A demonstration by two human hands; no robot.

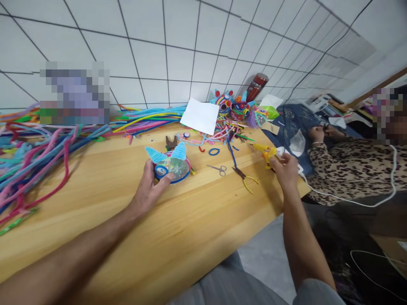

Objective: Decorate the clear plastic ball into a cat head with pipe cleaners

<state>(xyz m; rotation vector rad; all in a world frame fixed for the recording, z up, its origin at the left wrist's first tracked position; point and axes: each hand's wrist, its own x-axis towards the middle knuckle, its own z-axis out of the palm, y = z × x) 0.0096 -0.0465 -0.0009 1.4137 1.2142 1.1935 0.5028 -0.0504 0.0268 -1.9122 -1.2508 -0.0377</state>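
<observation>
My left hand (152, 184) is closed around a rounded, clear-looking craft figure (179, 169) with two light-blue pipe-cleaner ears and blue pipe-cleaner rings. At the table's right edge, my right hand (286, 169) grips a yellow hot glue gun (265, 151), its nozzle pointing left. Between the hands lie small scissors (218, 170) and yellow-handled pliers (245, 178), with a dark-blue pipe cleaner (232, 154) by the pliers' jaws. A loose blue ring (214, 151) rests behind the scissors. Dark-handled pliers (171, 142) lie just behind the held figure.
Piles of coloured pipe cleaners (41, 161) cover the table's left and back. A white paper sheet (200, 116), several finished colourful figures (241, 109) and a red-brown thermos (257, 87) stand along the tiled wall. At right, a person in a leopard-print sleeve (343, 165) works at a blue-covered table (297, 118).
</observation>
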